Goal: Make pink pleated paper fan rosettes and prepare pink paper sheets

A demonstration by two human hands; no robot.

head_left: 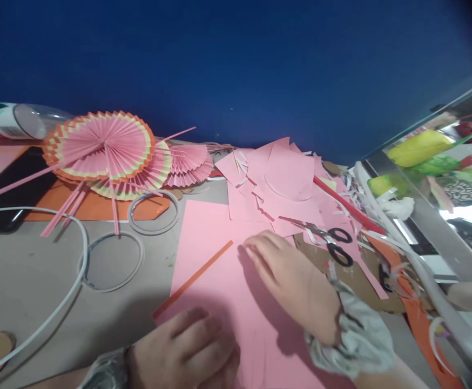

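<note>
A large pink paper sheet (203,227) lies in front of me, with a thin orange paper strip (193,278) set slantwise across its left part. My left hand (189,348) is curled closed over the sheet's lower left edge, near the strip's lower end. What its fingers hold, if anything, is hidden. My right hand (278,273) is over the sheet, its fingers pressed together just right of the strip's upper end. Nothing I can name shows between those fingertips. Black-handled scissors (327,235) lie beyond my right hand, open, partly over pink paper scraps (288,181).
Pleated pink paper rosettes (104,143) with thin paper strips stand at the back left, by a plastic bottle (21,120) and a black phone-like slab (15,186). White rings (112,289) lie at left. Orange ribbon-like paper (426,329) and a person's arm (469,294) are at right.
</note>
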